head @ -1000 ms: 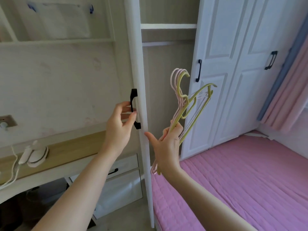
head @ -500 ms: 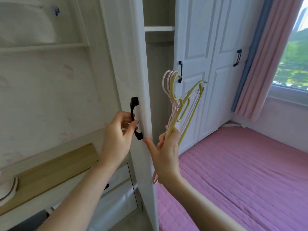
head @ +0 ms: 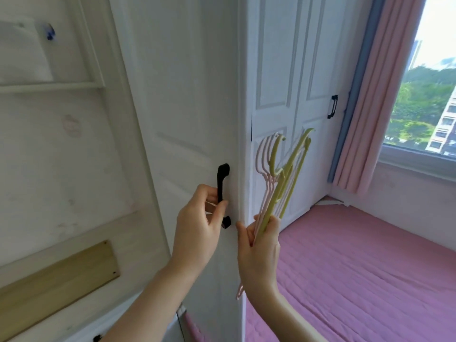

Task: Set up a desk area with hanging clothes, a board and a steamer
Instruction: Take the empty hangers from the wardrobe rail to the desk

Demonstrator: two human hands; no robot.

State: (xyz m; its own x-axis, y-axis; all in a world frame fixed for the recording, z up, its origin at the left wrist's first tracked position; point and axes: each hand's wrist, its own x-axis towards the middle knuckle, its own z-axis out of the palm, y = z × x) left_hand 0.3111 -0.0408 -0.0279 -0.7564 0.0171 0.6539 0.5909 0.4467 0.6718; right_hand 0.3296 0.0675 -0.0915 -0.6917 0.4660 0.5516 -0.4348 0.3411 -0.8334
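Beside wardrobe door (head: 192, 119), left hand (head: 199, 228) gripping black handle (head: 222, 191), right hand (head: 259, 245) clutching hangers (head: 278, 183)

To your right, the bed (head: 370, 280) is covered by a pink quilted bedspread (head: 350, 255) reaching the wardrobe doors. At upper left, a white shelf (head: 49, 86) carries a pale, blurred item you can't identify.
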